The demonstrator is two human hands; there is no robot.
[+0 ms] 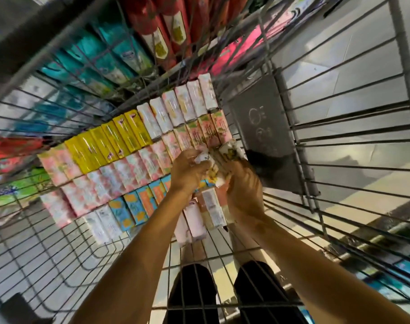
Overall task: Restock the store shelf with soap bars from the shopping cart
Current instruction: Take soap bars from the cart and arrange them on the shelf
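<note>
reached down into the shopping cart (339,146) with both arms, head tipped almost straight over the wire basket. left hand (187,170) curled around the near end of a small bundle of soap bars (217,161), fingers bent over the top edge; right hand (245,183) cupped against the other side of the same bundle, fingers wrapped round it, apparently pressing the boxes together so several could come up as one stack rather than singly. gripped right at the far right end of the rows, beside a dark flap (265,134) on the cart wall, probably because an end box frees more easily than one wedged mid-row. rest of the stock packed in tight ranks on the cart floor: yellow boxes (110,142), pink floral boxes (119,174), white boxes (178,106), blue and orange boxes (138,206), a few pale pink packs (194,222) nearer the body. store shelf (133,50) visible through the wire beyond, already lined with teal and red packages. no soap on the shelf yet from this bundle; lift out of the cart judged to be next.
</note>
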